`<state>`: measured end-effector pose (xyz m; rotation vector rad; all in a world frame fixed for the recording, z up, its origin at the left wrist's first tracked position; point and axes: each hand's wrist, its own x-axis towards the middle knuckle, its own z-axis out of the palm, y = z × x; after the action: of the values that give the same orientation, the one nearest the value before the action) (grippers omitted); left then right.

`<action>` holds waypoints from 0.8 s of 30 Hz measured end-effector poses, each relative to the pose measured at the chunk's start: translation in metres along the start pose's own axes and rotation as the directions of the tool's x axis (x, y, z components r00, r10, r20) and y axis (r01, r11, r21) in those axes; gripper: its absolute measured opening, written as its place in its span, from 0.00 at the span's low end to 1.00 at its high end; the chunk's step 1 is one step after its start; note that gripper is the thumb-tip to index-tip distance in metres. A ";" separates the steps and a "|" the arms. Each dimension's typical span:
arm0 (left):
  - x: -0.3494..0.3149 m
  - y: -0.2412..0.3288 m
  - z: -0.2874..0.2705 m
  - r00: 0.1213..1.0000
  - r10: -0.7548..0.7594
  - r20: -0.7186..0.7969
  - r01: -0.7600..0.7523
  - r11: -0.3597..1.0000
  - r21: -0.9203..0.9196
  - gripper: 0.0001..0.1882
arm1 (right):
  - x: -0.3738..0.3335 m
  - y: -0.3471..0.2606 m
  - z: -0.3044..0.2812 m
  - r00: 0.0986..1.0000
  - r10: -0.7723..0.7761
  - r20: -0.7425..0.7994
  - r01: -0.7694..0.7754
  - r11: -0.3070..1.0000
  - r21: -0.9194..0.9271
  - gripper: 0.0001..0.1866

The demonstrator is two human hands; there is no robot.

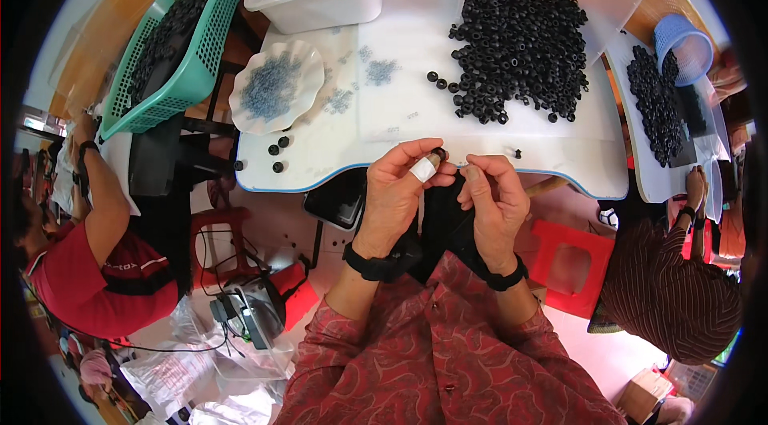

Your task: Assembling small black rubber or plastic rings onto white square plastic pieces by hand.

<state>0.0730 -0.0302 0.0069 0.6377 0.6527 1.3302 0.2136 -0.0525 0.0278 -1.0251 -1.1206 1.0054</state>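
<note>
In front of me my left hand (398,193), white tape around its thumb, pinches a small round black part (439,153) near the table's front edge. Close beside it my right hand (496,205) is closed, thumb against fingertips; whatever it holds is too small to make out. A large heap of round black parts (520,49) lies beyond my hands to the right. One small black piece (518,153) sits near the front edge. Tiny clear bluish pieces (270,87) fill a scalloped white plate (310,93) on the left, and more lie scattered beside it.
A white tub (320,5) and a green basket (210,41), both with black parts, stand at the far left. Several black parts (278,167) rest at the table's left corner. Co-workers sit on both sides. A red stool (572,265) stands right of me.
</note>
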 end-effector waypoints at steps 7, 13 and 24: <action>-0.007 -0.004 -0.005 0.999 -0.003 0.051 0.010 0.992 -0.125 0.16 | 0.001 0.005 0.005 0.997 -0.063 0.036 0.065 0.997 -0.043 0.06; -0.010 -0.002 -0.004 0.999 -0.002 0.041 0.004 0.999 -0.052 0.15 | 0.000 0.005 0.008 0.997 -0.053 0.055 0.055 0.998 -0.028 0.05; -0.009 -0.001 -0.002 0.998 0.007 0.067 -0.007 1.000 0.001 0.16 | 0.002 0.007 0.008 0.996 -0.044 0.080 0.046 0.999 -0.021 0.06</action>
<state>0.0708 -0.0394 0.0053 0.6835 0.5978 1.3092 0.2053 -0.0480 0.0223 -0.9808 -1.2179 1.0066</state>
